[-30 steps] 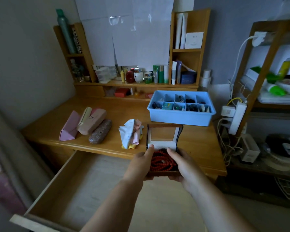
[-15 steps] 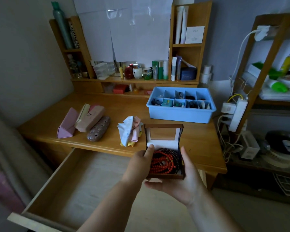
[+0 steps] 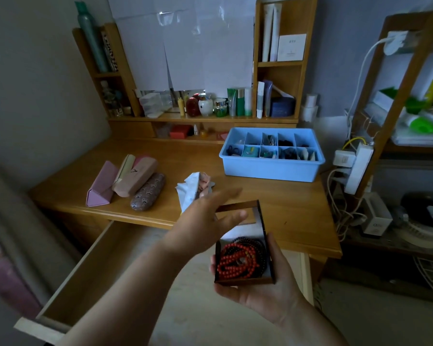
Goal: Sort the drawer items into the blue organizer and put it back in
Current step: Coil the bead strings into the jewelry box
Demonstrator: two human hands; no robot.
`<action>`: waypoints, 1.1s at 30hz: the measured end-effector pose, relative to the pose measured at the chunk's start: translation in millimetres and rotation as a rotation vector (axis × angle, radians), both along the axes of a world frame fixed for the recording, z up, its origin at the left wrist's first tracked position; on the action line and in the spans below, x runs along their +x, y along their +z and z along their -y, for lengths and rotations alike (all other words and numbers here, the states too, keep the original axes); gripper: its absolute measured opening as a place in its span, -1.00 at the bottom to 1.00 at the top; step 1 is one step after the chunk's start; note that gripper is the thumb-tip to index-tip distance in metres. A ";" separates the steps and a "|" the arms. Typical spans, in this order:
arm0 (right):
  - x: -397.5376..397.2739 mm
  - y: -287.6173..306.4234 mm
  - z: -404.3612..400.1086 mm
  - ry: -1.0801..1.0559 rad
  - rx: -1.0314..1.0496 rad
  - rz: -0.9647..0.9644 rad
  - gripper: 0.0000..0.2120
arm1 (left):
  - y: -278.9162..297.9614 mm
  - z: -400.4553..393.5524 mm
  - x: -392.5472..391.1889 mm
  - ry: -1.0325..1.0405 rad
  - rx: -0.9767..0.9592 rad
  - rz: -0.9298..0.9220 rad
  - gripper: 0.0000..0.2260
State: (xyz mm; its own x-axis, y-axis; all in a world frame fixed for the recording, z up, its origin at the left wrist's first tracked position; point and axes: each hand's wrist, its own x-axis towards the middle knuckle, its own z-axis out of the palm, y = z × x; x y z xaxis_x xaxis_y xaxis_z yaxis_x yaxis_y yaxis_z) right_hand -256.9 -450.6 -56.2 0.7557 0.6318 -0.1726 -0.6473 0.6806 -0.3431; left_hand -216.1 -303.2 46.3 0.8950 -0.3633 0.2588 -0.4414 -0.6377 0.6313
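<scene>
Head cam: right hand [image 3: 263, 293] cups the open bead box [image 3: 244, 265] from underneath, over the pulled-out drawer [image 3: 90, 265]. Left hand [image 3: 205, 221] hangs above it, fingers loose, gripping nothing. Box looks light and stiff but the red beads [image 3: 236, 264] sit loose — I'd hold it level by the base. Lid's partly hidden, and the blue organizer [image 3: 270, 168] compartments are too dim to read.

table [image 3: 285, 201]: smooth varnished wood, slight sheen
blue organizer [image 3: 270, 168]: smooth matt plastic
jewellery box [image 3: 245, 281]: dark, matt
beads [image 3: 235, 263]: glossy red and black
drawer [image 3: 90, 268]: pale bare wood
</scene>
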 end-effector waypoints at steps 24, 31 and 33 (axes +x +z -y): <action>24.8 5.5 27.6 -0.122 -0.108 0.019 -0.22 | -43.6 9.3 -1.3 -0.124 0.020 -0.168 -0.10; 80.6 21.7 48.3 -0.210 -0.362 -0.020 -0.35 | -35.3 21.9 60.6 -0.125 0.252 -0.017 -0.08; 107.0 21.5 54.1 -0.319 -0.493 -0.016 -0.45 | -34.6 27.7 84.6 -0.102 0.239 0.044 -0.12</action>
